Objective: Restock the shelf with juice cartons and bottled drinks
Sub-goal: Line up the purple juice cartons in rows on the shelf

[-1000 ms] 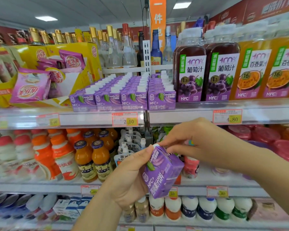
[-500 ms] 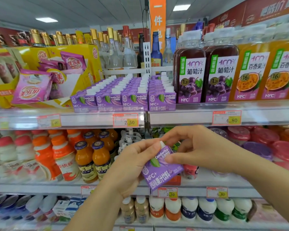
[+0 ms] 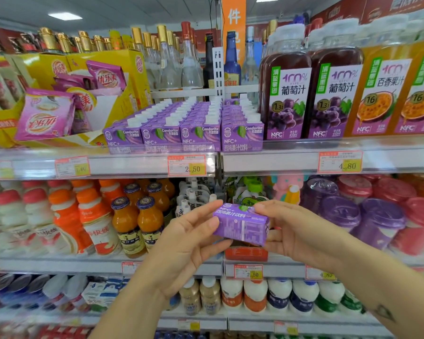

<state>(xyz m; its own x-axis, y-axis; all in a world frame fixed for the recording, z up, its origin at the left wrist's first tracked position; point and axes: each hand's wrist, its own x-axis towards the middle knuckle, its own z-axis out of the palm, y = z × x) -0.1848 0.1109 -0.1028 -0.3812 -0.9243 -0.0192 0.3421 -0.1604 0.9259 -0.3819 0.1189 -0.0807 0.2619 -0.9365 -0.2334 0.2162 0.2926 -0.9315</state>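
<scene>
Currently both hands are clamping one purple juice carton [image 3: 241,226] at centre frame, left hand [image 3: 189,243] and right hand [image 3: 296,231] gripping opposite ends. Long axis is lying roughly horizontal, apparently; matching carton rows [image 3: 184,128] are sitting directly above.

- Upper shelf [image 3: 132,165]: purple juice cartons [image 3: 184,126] in tight rows at centre; dark grape juice bottles [image 3: 311,94] at their 3 o'clock, orange passion-fruit bottles [image 3: 399,94] beyond; yellow display box [image 3: 123,69] of pink sachets at 9 o'clock.
- Middle shelf [image 3: 59,264]: orange glass bottles [image 3: 137,221], red-capped white bottles [image 3: 17,216] at their 9 o'clock.
</scene>
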